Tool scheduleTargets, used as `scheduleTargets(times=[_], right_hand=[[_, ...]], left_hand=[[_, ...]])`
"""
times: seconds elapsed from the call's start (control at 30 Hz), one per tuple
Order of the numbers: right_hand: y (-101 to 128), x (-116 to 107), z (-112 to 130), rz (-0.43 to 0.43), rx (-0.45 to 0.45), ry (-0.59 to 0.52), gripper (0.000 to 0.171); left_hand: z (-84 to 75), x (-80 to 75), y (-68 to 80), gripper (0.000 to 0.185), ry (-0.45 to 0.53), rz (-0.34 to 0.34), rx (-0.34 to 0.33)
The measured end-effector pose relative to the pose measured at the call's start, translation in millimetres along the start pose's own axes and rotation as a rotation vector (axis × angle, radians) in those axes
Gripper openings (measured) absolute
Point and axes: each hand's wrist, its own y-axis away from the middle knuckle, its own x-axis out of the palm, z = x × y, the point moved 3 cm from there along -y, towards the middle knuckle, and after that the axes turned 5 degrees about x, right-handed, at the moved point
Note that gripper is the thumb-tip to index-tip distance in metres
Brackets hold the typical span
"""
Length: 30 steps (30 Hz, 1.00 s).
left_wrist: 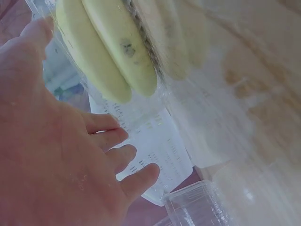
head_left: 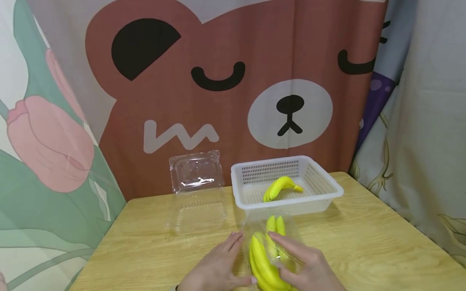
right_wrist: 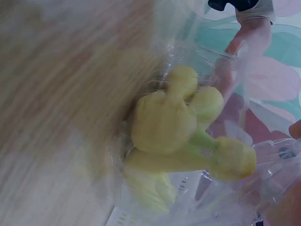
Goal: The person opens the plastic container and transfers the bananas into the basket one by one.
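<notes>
Yellow bananas (head_left: pixel 263 262) lie in a clear plastic clamshell box (head_left: pixel 293 232) at the table's near edge. Two more banana tips (head_left: pixel 280 225) show through the plastic farther right. My left hand (head_left: pixel 218 262) is at the box's left side, fingers extended and thumb by the bananas. In the left wrist view, that hand (left_wrist: pixel 70 150) touches the box edge with its thumb. My right hand (head_left: pixel 311 266) pinches the clear plastic on the right between thumb and fingers. The right wrist view shows banana stems (right_wrist: pixel 164 122) behind plastic, with only the hand's fingertips at the edge.
Behind the box stands a white perforated basket (head_left: pixel 291 207) holding a banana bunch (head_left: pixel 280 186). Left of it sits another clear clamshell box (head_left: pixel 200 214), its lid (head_left: pixel 196 171) raised against the curtain. The wooden table (head_left: pixel 145 242) meets a bear-patterned curtain (head_left: pixel 164 97) at the back.
</notes>
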Motion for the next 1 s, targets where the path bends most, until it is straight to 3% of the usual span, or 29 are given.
scheduleTargets(times=[0.1, 0.17, 0.33, 0.5, 0.7, 0.83, 0.93, 1.0], right_hand=[[0, -8, 5, 0.003, 0.052, -0.016, 0.069], [2, -13, 9, 0.010, 0.139, -0.005, 0.077], [5, -30, 17, 0.085, 0.263, 0.111, 0.087], [5, -48, 21, 0.102, 0.215, 0.310, 0.080], [5, -66, 19, -0.006, 0.198, 0.488, 0.073], [5, -75, 19, -0.084, 0.204, 0.572, 0.047], [6, -80, 19, -0.148, 0.172, 0.629, 0.059], [5, -82, 18, -0.206, 0.113, 0.629, 0.058]], left_hand=[[1.0, -0.7, -0.3, 0.112, 0.004, 0.001, -0.002], [1.6, -0.4, -0.2, 0.112, 0.011, 0.003, -0.006], [1.3, 0.0, -0.1, 0.111, 0.014, 0.001, -0.001], [1.6, 0.2, -0.2, 0.110, 0.014, 0.002, -0.007], [0.4, -2.0, 0.3, 0.111, 0.027, 0.018, -0.012], [-0.1, -2.0, 0.4, 0.111, 0.019, 0.014, -0.004], [0.0, -1.1, -0.1, 0.111, 0.021, 0.013, -0.003], [0.1, -0.6, -0.6, 0.111, 0.027, 0.016, -0.005]])
